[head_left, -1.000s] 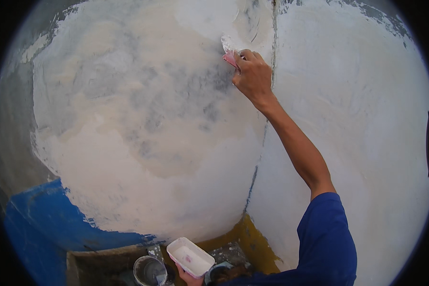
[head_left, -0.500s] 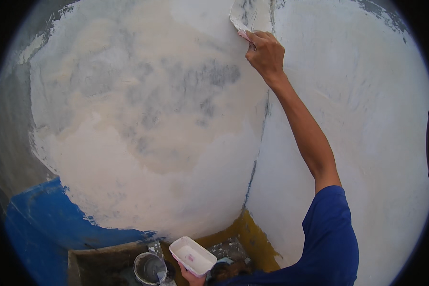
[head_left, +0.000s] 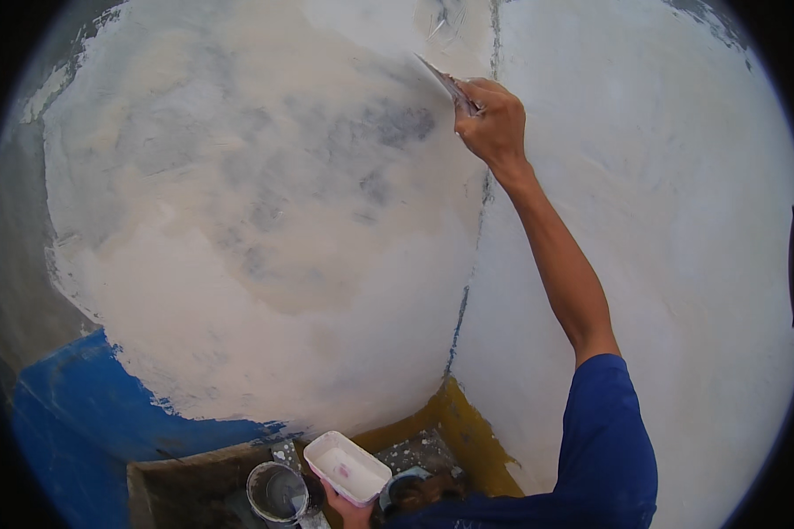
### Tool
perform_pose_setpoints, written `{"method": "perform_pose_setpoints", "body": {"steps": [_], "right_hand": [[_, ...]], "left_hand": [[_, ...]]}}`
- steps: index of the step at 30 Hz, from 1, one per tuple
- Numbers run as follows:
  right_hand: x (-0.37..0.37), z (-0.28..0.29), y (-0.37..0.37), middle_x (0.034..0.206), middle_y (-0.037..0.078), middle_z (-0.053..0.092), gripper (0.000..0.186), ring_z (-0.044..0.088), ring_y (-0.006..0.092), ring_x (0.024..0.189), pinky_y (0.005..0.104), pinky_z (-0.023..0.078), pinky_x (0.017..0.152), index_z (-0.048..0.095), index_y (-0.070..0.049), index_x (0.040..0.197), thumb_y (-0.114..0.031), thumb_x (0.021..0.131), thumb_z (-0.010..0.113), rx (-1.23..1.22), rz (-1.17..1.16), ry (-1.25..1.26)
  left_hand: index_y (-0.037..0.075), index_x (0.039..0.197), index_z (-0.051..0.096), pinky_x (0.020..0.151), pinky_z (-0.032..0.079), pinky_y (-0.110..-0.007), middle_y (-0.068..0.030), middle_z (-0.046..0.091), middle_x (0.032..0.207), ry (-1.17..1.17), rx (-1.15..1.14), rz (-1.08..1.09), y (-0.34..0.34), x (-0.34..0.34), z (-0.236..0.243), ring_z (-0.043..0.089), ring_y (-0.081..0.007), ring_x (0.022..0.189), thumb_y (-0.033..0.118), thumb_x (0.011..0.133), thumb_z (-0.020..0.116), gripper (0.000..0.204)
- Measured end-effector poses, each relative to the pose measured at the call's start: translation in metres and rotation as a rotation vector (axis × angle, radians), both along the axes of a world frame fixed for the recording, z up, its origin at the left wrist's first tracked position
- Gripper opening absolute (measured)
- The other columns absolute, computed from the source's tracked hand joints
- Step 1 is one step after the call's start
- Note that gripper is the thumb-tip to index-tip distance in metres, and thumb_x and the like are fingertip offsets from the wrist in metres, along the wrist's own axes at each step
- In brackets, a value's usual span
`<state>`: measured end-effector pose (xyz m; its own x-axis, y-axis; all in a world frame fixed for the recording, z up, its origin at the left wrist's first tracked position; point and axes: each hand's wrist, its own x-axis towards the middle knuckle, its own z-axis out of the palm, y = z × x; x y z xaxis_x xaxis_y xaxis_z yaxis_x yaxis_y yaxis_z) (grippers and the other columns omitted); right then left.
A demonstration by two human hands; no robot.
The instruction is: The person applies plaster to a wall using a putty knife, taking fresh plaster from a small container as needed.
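My right hand (head_left: 492,122) is raised near the top of the view, closed around a putty knife (head_left: 450,85). The blade is seen nearly edge-on, tilted up to the left against the plastered wall (head_left: 353,273). Patchy white and cream filler covers that wall, with grey showing through in the middle. At the bottom, my left hand (head_left: 351,509) grips a white rectangular plastic tub (head_left: 348,467) from below and beside it. Inside the tub a pinkish smear marks the bottom. Most of my left fingers are hidden under it.
A round bucket (head_left: 278,491) with grey contents stands left of the tub. A concrete basin (head_left: 194,472) lies behind it, below blue-painted wall (head_left: 106,401). The white right-hand wall (head_left: 644,220) meets the left wall at a dark-lined corner, with an ochre strip (head_left: 454,414) beneath.
My right hand has drawn slightly downward, and the putty knife has turned from showing its broad blade to nearly edge-on. The tub has shifted a little left and up.
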<state>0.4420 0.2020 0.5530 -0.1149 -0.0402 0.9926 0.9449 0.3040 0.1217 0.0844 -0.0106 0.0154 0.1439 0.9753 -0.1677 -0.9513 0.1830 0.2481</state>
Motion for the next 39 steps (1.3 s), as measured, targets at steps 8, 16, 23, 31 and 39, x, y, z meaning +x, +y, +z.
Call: {"method": "perform_pose_setpoints", "body": {"steps": [8,16,23,31,39], "right_hand": [[0.030,0.051,0.013,0.089,0.009,0.069,0.035,0.065,0.0276,0.079,0.0363,0.052,0.069,0.074,-0.011,0.103,-0.007,0.071,0.061,0.017,-0.333,0.149],[-0.002,0.010,-0.006,0.090,0.013,0.070,0.026,0.066,0.0304,0.077,0.0349,0.052,0.067,0.073,-0.004,0.095,-0.006,0.071,0.063,-0.022,-0.017,0.136],[0.032,0.118,0.021,0.083,0.010,0.068,0.025,0.066,0.0290,0.075,0.0377,0.054,0.067,0.074,-0.008,0.093,-0.012,0.070,0.066,0.267,-0.387,0.128],[-0.001,0.070,0.014,0.082,0.012,0.067,0.029,0.066,0.0284,0.073,0.0372,0.053,0.067,0.073,-0.002,0.092,-0.010,0.066,0.064,0.011,-0.146,0.069],[0.052,0.173,0.028,0.086,0.019,0.069,0.023,0.066,0.0375,0.082,0.0452,0.053,0.072,0.074,-0.009,0.088,-0.018,0.076,0.057,0.145,-0.433,0.133]], "left_hand": [[0.022,0.144,0.038,0.103,0.036,-0.064,-0.0065,0.047,0.142,-0.049,-0.043,-0.080,0.009,0.012,-0.025,0.046,-0.0372,0.127,0.062,0.092,0.042,0.066],[0.020,0.145,0.036,0.103,0.037,-0.062,-0.0091,0.045,0.143,-0.024,-0.010,-0.060,-0.004,0.001,-0.009,0.046,-0.0375,0.127,0.062,0.092,0.041,0.068],[0.016,0.145,0.039,0.105,0.037,-0.062,-0.0090,0.046,0.145,-0.068,-0.064,0.003,0.009,-0.017,-0.060,0.045,-0.0373,0.129,0.061,0.090,0.047,0.071],[0.017,0.145,0.039,0.105,0.036,-0.063,-0.0085,0.046,0.144,-0.030,-0.136,0.040,0.011,-0.012,-0.066,0.045,-0.0367,0.130,0.060,0.091,0.048,0.070],[0.018,0.145,0.038,0.104,0.037,-0.063,-0.0078,0.046,0.144,-0.048,-0.062,-0.014,0.013,-0.004,-0.054,0.046,-0.0362,0.129,0.061,0.090,0.049,0.071]]}}
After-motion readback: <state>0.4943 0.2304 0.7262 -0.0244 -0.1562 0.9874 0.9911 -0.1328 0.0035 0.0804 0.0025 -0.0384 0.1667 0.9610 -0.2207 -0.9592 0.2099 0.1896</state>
